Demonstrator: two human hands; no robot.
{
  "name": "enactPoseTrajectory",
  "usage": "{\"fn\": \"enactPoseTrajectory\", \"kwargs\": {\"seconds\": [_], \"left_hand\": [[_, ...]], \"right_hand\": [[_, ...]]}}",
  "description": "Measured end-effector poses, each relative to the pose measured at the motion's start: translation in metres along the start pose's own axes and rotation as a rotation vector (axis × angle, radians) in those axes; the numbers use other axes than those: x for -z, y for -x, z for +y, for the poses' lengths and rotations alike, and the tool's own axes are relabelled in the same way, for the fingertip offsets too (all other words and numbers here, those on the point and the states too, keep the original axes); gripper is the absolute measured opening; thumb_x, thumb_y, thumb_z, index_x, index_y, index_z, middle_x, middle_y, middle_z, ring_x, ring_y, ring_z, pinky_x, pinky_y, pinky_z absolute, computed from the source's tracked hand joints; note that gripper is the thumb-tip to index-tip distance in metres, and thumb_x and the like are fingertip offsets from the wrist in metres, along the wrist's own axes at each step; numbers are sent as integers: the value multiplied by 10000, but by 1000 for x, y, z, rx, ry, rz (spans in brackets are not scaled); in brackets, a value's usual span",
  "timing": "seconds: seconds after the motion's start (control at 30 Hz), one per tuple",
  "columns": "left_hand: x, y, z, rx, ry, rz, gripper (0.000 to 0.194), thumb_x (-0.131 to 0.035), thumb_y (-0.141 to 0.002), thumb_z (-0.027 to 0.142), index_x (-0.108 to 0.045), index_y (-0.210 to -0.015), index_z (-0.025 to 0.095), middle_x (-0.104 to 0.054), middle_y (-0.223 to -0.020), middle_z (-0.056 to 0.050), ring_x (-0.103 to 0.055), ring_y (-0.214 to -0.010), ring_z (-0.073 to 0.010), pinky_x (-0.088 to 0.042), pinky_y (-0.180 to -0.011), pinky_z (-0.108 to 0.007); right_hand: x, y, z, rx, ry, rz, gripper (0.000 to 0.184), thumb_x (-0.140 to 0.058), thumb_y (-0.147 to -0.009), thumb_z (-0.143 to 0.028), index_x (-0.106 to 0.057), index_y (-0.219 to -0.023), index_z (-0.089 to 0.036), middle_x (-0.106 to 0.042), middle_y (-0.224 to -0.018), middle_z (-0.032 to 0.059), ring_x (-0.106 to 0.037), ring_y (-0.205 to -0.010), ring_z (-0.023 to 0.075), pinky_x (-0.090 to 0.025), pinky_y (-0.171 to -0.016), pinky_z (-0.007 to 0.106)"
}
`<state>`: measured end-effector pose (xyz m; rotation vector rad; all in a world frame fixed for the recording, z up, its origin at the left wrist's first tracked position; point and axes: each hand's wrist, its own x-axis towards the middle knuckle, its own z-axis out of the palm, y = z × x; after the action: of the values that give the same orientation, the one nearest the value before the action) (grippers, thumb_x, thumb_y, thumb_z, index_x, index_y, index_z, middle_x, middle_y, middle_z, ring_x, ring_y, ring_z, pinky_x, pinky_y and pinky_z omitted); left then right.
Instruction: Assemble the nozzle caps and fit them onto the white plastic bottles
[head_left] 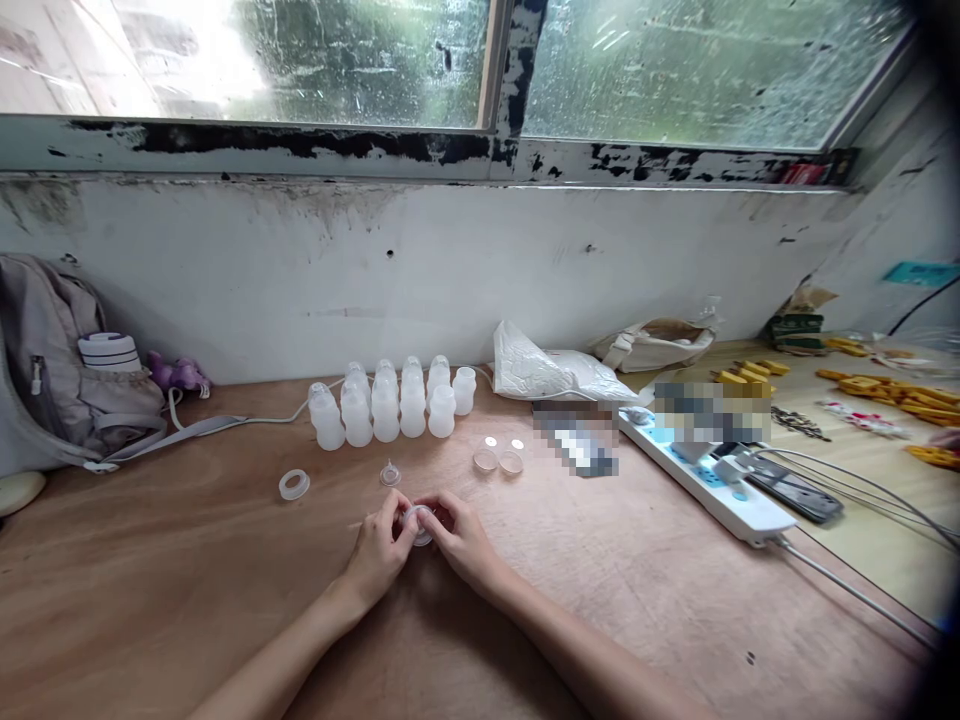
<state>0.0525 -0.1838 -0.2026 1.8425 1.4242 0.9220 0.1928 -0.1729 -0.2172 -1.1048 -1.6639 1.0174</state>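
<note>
a big brown table (187,580) spreads over the bottom of the frame. a bunch of cloudy white bottles (385,412) stands near the middle. at the lower middle, the left hand (380,550) and right hand (463,545) both pinch a clear round piece (422,538). a white ring (293,495) lies left of middle, and a tiny pointed piece (390,475) sits just above the hands.
</note>
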Motion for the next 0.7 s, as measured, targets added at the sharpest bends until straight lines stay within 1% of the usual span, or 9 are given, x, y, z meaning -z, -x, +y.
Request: {"fn": "enactPoseTrajectory", "kwargs": {"seconds": [0.07,0.13,0.3,0.43,0.5,0.6,0.7], "left_hand": [[0,0,0,4,12,-8,172,-391,-824,350,-439,-754,200,-575,-590,17,-560,-518,-139,-393,-517,-223],[0,0,0,13,23,-18,176,-393,-821,355,-433,-743,202,-573,-581,18,-558,-504,-138,-391,-506,-222],[0,0,1,40,48,-15,187,-404,-811,361,-439,-721,201,-560,-543,30,-542,-462,-130,-382,-479,-216],[0,0,1,52,108,-9,195,-413,-814,376,-450,-755,193,-544,-540,35,-522,-429,-117,-395,-453,-213],[0,-1,0,67,157,3,200,-412,-815,386,-450,-777,193,-542,-542,40,-510,-414,-111,-397,-433,-207],[0,-2,-1,98,221,11,199,-423,-808,394,-439,-778,198,-543,-543,46,-507,-405,-107,-399,-414,-200],[1,-3,-2,106,227,-26,192,-430,-804,384,-455,-791,194,-545,-534,46,-512,-402,-110,-398,-412,-201]], "right_hand": [[-1,0,4,-46,-49,-17,202,-472,-831,-316,-583,-861,-151,-609,-736,24,-538,-578,107,-450,-510,217],[-1,0,6,-55,-67,-22,202,-477,-827,-328,-577,-828,-152,-591,-688,12,-520,-544,98,-440,-474,204],[0,0,6,-10,-25,0,157,-507,-811,-298,-571,-785,-157,-577,-671,7,-510,-571,96,-442,-485,191],[1,-1,4,-55,-107,-23,167,-506,-808,-311,-567,-831,-157,-588,-741,20,-541,-601,104,-460,-479,192],[1,-1,3,-97,-163,-40,182,-507,-805,-326,-554,-849,-155,-585,-736,15,-544,-565,99,-459,-451,192],[-1,-1,4,-145,-191,-41,201,-506,-802,-349,-538,-835,-153,-566,-653,-8,-518,-479,83,-443,-407,186],[-1,0,4,-131,-154,-31,200,-507,-800,-349,-538,-811,-152,-555,-615,-18,-498,-449,75,-425,-392,178]]}}
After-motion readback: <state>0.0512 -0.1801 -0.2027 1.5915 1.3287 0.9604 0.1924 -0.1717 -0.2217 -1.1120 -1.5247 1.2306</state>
